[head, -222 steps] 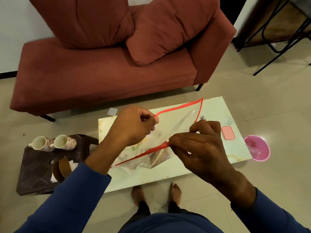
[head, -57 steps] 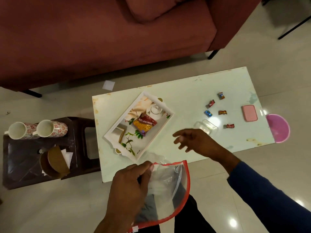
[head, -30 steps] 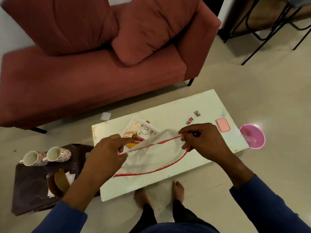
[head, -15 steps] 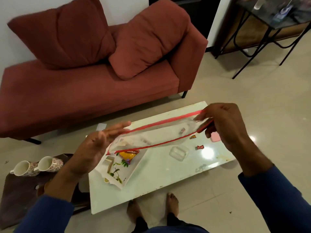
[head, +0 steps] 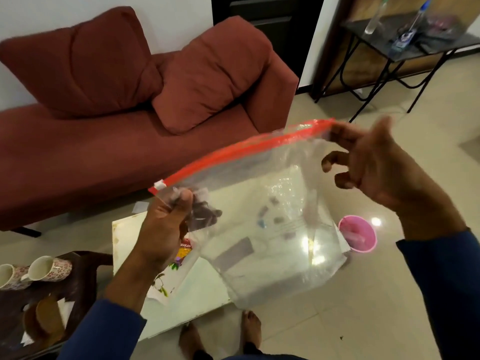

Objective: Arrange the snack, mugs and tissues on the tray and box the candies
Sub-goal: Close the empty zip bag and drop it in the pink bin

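Lifted higher than half a second ago, the clear plastic zip bag with the red seal strip (head: 262,219) now hangs slack between both hands, above the white table (head: 202,294). Her left hand (head: 166,227) pinches the corner by the white slider; the right hand (head: 374,167) pinches the far end of the strip, its other fingers loose. Candies show only as blurs through the plastic — unboxed. The floral mugs (head: 39,268) sit on the dark side stool (head: 78,289), off the tray. Held this wide, the bag could slip from that fingertip hold and sweep the candies onto the floor.
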